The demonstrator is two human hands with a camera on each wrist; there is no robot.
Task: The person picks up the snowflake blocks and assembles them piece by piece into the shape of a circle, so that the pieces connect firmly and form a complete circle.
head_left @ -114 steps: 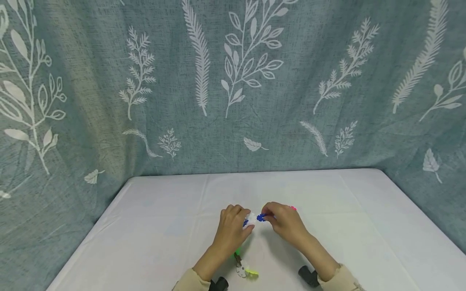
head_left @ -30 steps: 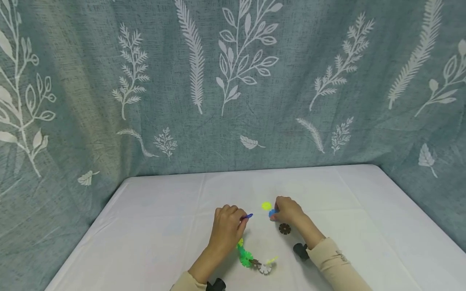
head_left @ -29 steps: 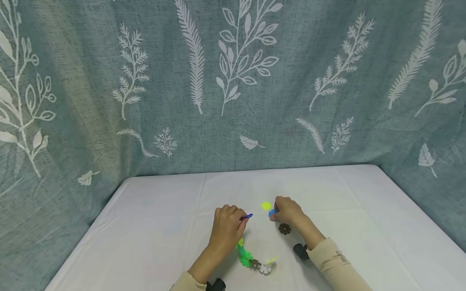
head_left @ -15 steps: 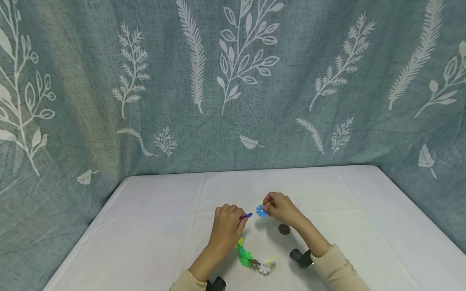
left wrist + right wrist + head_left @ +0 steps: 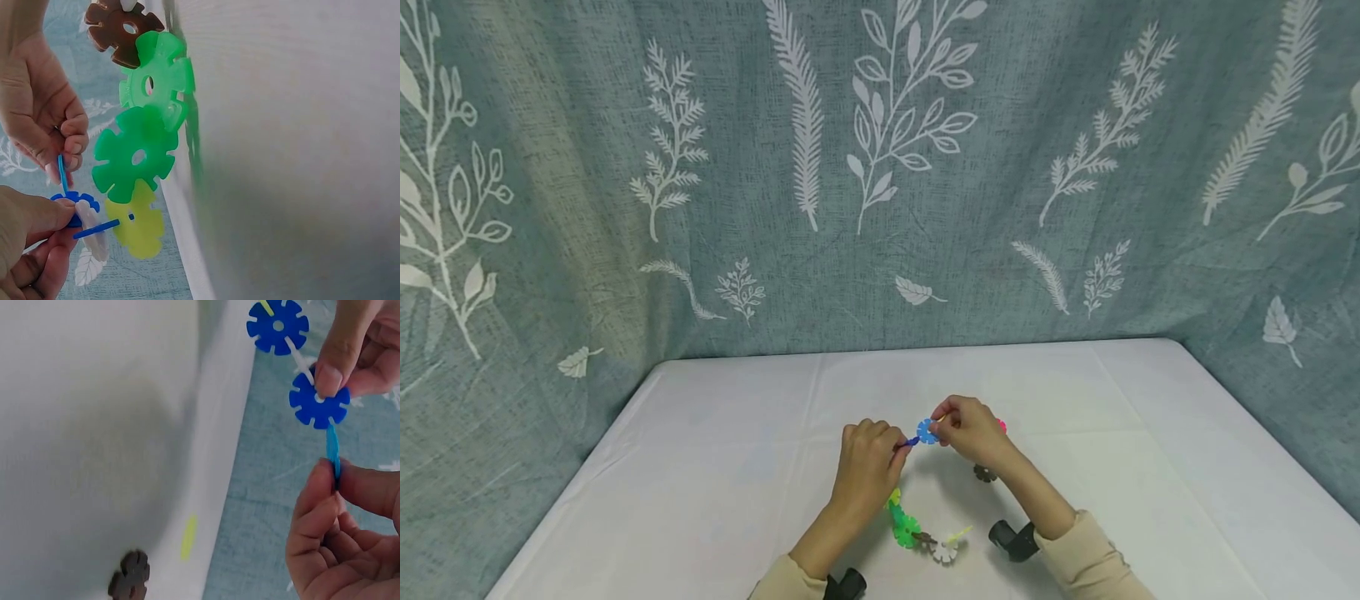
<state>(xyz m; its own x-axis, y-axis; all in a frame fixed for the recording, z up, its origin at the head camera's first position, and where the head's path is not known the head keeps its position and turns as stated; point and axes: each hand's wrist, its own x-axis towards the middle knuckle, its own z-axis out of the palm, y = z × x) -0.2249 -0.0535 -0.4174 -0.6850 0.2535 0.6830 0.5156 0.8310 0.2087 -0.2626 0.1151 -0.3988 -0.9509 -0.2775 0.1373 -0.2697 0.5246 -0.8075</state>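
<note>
My left hand (image 5: 870, 462) pinches a dark blue slotted disc (image 5: 319, 400) at the end of a chain of flower-shaped discs. From it the chain runs through a white disc (image 5: 94, 228), another dark blue disc (image 5: 278, 326), a yellow disc (image 5: 137, 231), green discs (image 5: 134, 156) and a brown disc (image 5: 122, 31). Between thumb and fingers, my right hand (image 5: 973, 429) holds a light blue disc (image 5: 927, 432). In the right wrist view its edge meets the rim of the dark blue disc. How deep the slots interlock I cannot tell.
A loose brown disc (image 5: 984, 473) lies on the white table under my right wrist. Behind that hand a pink disc (image 5: 1002, 426) partly shows, and a yellow disc (image 5: 189, 537) lies near the far edge in the right wrist view. A patterned curtain (image 5: 880, 275) hangs behind.
My right hand has lifted the light blue disc off the table and moved it left to the dark blue disc. Earlier it held a dark blue disc by the white one. The left hand stays nearly still.
</note>
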